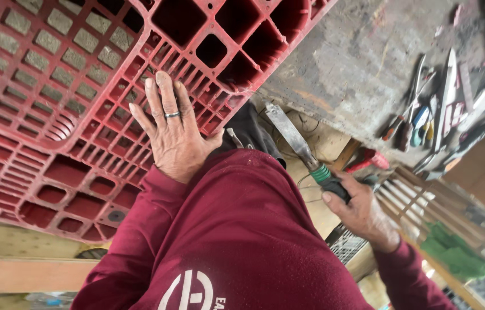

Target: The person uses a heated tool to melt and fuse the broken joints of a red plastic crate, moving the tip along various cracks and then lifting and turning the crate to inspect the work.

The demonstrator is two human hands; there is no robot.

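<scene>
Red plastic pallet: ribbed grid underside, fills the upper left of the frame. Chisel: flat steel blade, green-banded dark handle, angled at centre right.

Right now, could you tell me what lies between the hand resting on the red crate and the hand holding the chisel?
In the head view, between the left hand and right hand, lie a dark cloth and the chisel blade.

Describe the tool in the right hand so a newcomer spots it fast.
Start at the red crate under the left hand; look right. The right hand grips a chisel: flat grey blade, green collar, dark handle, unlike the loose tools on the bench.
</scene>
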